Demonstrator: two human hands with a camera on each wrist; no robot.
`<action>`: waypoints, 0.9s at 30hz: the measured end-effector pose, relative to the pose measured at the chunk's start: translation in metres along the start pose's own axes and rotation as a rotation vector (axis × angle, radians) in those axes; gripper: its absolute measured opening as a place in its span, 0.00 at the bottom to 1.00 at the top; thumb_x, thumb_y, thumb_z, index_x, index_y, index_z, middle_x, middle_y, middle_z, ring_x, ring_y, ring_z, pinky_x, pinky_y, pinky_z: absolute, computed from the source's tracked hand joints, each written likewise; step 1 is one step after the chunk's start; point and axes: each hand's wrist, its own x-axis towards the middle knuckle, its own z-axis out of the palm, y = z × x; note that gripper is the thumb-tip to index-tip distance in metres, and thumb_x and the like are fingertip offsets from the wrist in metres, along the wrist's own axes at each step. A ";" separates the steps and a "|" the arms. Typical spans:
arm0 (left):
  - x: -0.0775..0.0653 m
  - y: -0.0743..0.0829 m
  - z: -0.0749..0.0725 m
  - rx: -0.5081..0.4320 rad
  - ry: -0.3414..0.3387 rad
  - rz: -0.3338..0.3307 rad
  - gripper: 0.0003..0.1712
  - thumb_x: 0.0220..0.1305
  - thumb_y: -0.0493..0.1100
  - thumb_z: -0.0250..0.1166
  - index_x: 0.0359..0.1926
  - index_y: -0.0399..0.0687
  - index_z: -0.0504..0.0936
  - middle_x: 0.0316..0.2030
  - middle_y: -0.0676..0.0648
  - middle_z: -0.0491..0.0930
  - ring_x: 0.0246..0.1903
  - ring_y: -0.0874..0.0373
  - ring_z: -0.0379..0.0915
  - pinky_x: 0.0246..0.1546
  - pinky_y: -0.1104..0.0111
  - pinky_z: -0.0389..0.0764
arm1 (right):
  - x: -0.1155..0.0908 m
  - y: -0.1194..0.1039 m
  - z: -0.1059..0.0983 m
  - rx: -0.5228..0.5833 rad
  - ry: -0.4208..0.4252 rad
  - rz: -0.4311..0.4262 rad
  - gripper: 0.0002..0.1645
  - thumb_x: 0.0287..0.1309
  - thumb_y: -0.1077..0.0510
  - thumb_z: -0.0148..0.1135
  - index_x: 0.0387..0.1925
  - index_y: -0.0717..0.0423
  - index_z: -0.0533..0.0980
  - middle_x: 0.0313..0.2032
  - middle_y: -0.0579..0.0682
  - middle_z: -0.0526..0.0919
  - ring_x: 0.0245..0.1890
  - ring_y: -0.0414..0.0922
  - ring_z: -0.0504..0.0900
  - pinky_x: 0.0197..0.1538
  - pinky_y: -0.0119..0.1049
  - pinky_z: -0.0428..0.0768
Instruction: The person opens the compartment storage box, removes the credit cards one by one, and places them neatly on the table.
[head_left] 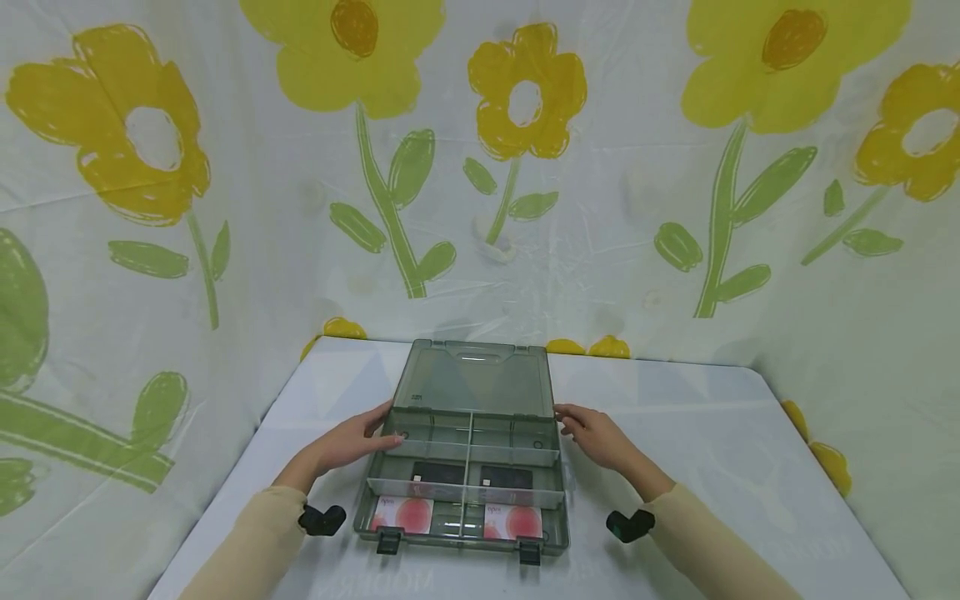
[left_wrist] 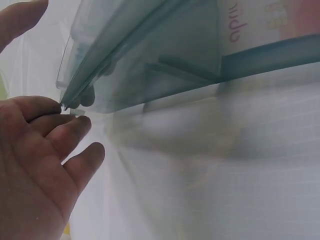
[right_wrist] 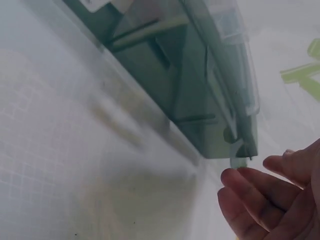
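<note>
A smoky grey-green plastic organizer box (head_left: 513,432) lies on the table, its lid (head_left: 472,383) swung back. Pink-and-white cards (head_left: 405,514) lie in the two front compartments. The middle pair each hold a dark flat rectangle (head_left: 506,477) with a small pale square. My left hand (head_left: 348,442) is at the box's back left corner, thumb above the side wall, fingers (left_wrist: 75,132) against the corner by the hinge. At the back right corner is my right hand (head_left: 596,437), its loosely bent fingertips (right_wrist: 232,177) close to the hinge; contact there is unclear.
The white table (head_left: 675,417) extends to both sides of the box. Two dark latches (head_left: 388,540) hang from the box's front edge. A flower-printed cloth (head_left: 600,208) surrounds the table at the back and sides. Dark wrist devices (head_left: 630,525) sit by both sleeves.
</note>
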 end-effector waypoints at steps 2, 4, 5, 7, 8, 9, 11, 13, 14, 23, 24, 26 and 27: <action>-0.003 0.001 0.001 0.004 -0.002 0.007 0.54 0.69 0.58 0.66 0.81 0.38 0.47 0.78 0.33 0.49 0.76 0.34 0.46 0.74 0.41 0.57 | -0.003 -0.002 -0.001 -0.006 -0.005 -0.020 0.22 0.78 0.61 0.48 0.68 0.62 0.73 0.59 0.59 0.82 0.49 0.51 0.85 0.50 0.48 0.87; -0.007 0.002 0.002 0.017 0.001 0.015 0.54 0.69 0.58 0.66 0.80 0.38 0.47 0.78 0.33 0.49 0.76 0.34 0.46 0.74 0.41 0.57 | -0.007 -0.004 -0.002 -0.010 -0.010 -0.038 0.23 0.79 0.61 0.48 0.68 0.62 0.72 0.60 0.59 0.81 0.50 0.52 0.85 0.51 0.49 0.86; -0.009 0.002 0.003 0.027 0.002 0.020 0.55 0.68 0.58 0.67 0.80 0.38 0.48 0.78 0.33 0.48 0.76 0.34 0.46 0.74 0.41 0.57 | -0.009 -0.005 -0.003 -0.012 -0.011 -0.049 0.23 0.79 0.60 0.48 0.68 0.62 0.72 0.60 0.60 0.81 0.50 0.52 0.85 0.51 0.49 0.86; -0.012 0.003 0.004 0.047 0.004 0.032 0.56 0.67 0.58 0.68 0.81 0.38 0.48 0.79 0.34 0.48 0.76 0.34 0.47 0.73 0.39 0.57 | -0.012 -0.007 -0.004 -0.016 -0.012 -0.067 0.23 0.79 0.60 0.49 0.68 0.63 0.72 0.61 0.60 0.80 0.51 0.53 0.85 0.52 0.50 0.86; -0.014 0.003 0.004 0.057 0.005 0.040 0.56 0.67 0.58 0.68 0.81 0.38 0.48 0.79 0.34 0.47 0.76 0.34 0.46 0.73 0.39 0.57 | -0.014 -0.008 -0.004 -0.020 -0.011 -0.076 0.23 0.79 0.59 0.49 0.68 0.63 0.72 0.61 0.61 0.80 0.52 0.54 0.85 0.53 0.50 0.86; -0.016 0.003 0.005 0.061 0.008 0.046 0.56 0.67 0.58 0.69 0.81 0.38 0.48 0.79 0.34 0.47 0.76 0.33 0.46 0.73 0.38 0.57 | -0.015 -0.009 -0.004 -0.022 -0.009 -0.082 0.23 0.79 0.59 0.49 0.68 0.63 0.72 0.61 0.61 0.80 0.53 0.54 0.85 0.53 0.50 0.86; -0.020 0.002 0.006 0.068 0.010 0.062 0.55 0.67 0.57 0.69 0.81 0.39 0.48 0.79 0.34 0.47 0.76 0.33 0.47 0.72 0.37 0.58 | -0.018 -0.011 -0.005 -0.026 -0.003 -0.089 0.23 0.78 0.59 0.50 0.68 0.62 0.73 0.60 0.60 0.81 0.53 0.54 0.84 0.52 0.50 0.86; -0.024 0.000 0.007 0.068 0.012 0.080 0.55 0.67 0.56 0.69 0.81 0.40 0.48 0.79 0.35 0.46 0.76 0.32 0.47 0.72 0.37 0.58 | -0.020 -0.012 -0.006 -0.026 0.003 -0.084 0.22 0.78 0.58 0.51 0.68 0.61 0.73 0.59 0.58 0.82 0.53 0.53 0.85 0.52 0.49 0.86; -0.026 0.000 0.007 0.064 0.013 0.090 0.54 0.67 0.55 0.69 0.81 0.40 0.48 0.79 0.35 0.46 0.76 0.32 0.47 0.72 0.37 0.59 | -0.021 -0.013 -0.007 -0.026 0.003 -0.083 0.22 0.78 0.58 0.52 0.67 0.61 0.73 0.58 0.57 0.82 0.52 0.52 0.85 0.52 0.48 0.87; -0.041 0.000 0.012 0.023 0.001 0.136 0.53 0.68 0.53 0.69 0.81 0.41 0.49 0.79 0.34 0.48 0.73 0.29 0.52 0.72 0.39 0.61 | -0.029 -0.022 -0.007 0.000 -0.064 -0.102 0.23 0.77 0.55 0.53 0.67 0.59 0.74 0.56 0.58 0.83 0.52 0.51 0.84 0.52 0.48 0.86; -0.042 0.001 0.012 0.018 0.001 0.133 0.52 0.68 0.53 0.69 0.81 0.41 0.50 0.78 0.33 0.49 0.73 0.29 0.52 0.71 0.39 0.61 | -0.030 -0.024 -0.007 0.003 -0.069 -0.106 0.23 0.77 0.55 0.53 0.67 0.60 0.74 0.56 0.58 0.83 0.52 0.52 0.84 0.52 0.49 0.86; -0.044 0.001 0.014 0.014 0.004 0.126 0.52 0.67 0.53 0.70 0.80 0.40 0.51 0.78 0.32 0.51 0.72 0.27 0.53 0.71 0.39 0.62 | -0.031 -0.028 -0.007 0.009 -0.074 -0.108 0.23 0.77 0.55 0.53 0.67 0.60 0.74 0.57 0.58 0.83 0.52 0.52 0.84 0.52 0.49 0.86; -0.045 0.001 0.014 0.014 0.008 0.124 0.51 0.67 0.53 0.70 0.80 0.40 0.52 0.77 0.32 0.52 0.71 0.27 0.54 0.70 0.38 0.62 | -0.032 -0.029 -0.007 0.014 -0.078 -0.109 0.23 0.77 0.55 0.53 0.67 0.61 0.74 0.57 0.58 0.83 0.52 0.52 0.84 0.52 0.48 0.86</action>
